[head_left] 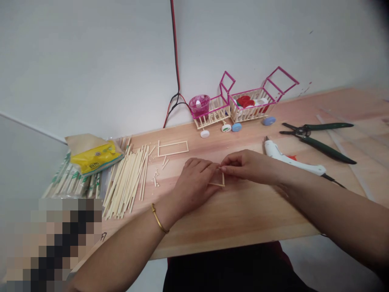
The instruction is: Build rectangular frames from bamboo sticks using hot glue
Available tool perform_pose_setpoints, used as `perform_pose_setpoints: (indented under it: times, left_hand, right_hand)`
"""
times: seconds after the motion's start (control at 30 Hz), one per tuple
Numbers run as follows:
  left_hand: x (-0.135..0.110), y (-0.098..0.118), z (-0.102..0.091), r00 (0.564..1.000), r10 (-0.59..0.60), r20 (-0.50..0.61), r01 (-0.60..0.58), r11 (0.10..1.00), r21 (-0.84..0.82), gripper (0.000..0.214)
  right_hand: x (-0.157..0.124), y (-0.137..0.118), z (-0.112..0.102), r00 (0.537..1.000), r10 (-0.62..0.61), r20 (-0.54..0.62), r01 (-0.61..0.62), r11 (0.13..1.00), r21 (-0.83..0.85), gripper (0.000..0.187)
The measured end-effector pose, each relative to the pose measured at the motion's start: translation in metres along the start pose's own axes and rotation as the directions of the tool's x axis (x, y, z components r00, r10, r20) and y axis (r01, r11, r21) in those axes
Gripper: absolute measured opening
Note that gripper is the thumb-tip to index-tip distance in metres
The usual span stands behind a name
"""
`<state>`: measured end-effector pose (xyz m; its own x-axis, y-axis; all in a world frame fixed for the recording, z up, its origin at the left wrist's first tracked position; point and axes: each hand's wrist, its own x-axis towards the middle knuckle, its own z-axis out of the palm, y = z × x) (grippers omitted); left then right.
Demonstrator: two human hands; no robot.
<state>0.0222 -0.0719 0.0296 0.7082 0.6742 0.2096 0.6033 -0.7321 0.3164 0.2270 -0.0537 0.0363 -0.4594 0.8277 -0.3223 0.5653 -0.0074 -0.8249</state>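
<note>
My left hand (196, 182) lies over a small frame of thin wooden sticks (224, 179) on the table, its fingers pressed together and holding the frame's left part, which is mostly hidden. The far right corner of this frame is pinched between the thumb and fingertips of my right hand (247, 165). A white glue gun (275, 151) rests just beyond my right forearm. Behind my left hand is another rectangular stick frame (173, 148), lying flat, with short cut-off bits (156, 180) scattered nearby.
Loose wooden sticks (127, 182) are heaped at left beside a yellow packet (95, 156) on wrapped sticks. Two small stick carts (212, 117) with bottle-cap wheels stand by the wall, one carrying a purple-stained cup (199, 106). Green-handled cutters (319, 138) lie at right.
</note>
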Motion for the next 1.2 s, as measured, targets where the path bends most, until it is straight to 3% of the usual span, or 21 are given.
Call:
perform_pose_setpoints:
  times: [0.23,0.57,0.87,1.0,1.07,1.2]
  left_hand:
    - [0.0,-0.009,-0.009,0.995,0.095,-0.004,-0.094,0.993,0.069,0.049]
    - [0.005,-0.01,-0.004,0.994,-0.077,0.082,0.062,0.983,0.176,0.058]
    - [0.008,-0.003,0.003,0.99,-0.133,0.046,0.123,0.977,0.172,0.064]
    - [0.005,-0.007,-0.006,0.991,-0.125,0.056,0.12,0.989,0.084,0.071]
    - [0.003,-0.012,-0.014,0.993,-0.119,0.027,0.12,0.993,-0.018,0.066]
    - [-0.005,-0.031,-0.027,0.98,-0.156,-0.127,0.131,0.974,-0.184,0.027]
  right_hand:
    - [-0.002,-0.006,-0.005,0.987,-0.083,-0.137,0.08,0.996,-0.032,0.032]
    - [0.004,0.004,-0.008,0.956,-0.171,-0.239,0.109,0.962,-0.252,0.03]
    - [0.007,0.01,-0.004,0.937,-0.266,-0.226,0.173,0.916,-0.361,0.024]
    - [0.008,0.013,-0.004,0.944,-0.261,-0.202,0.177,0.917,-0.358,0.026]
    - [0.009,0.015,-0.004,0.945,-0.258,-0.202,0.176,0.92,-0.351,0.026]
    - [0.01,0.015,-0.003,0.954,-0.232,-0.19,0.155,0.923,-0.352,0.024]
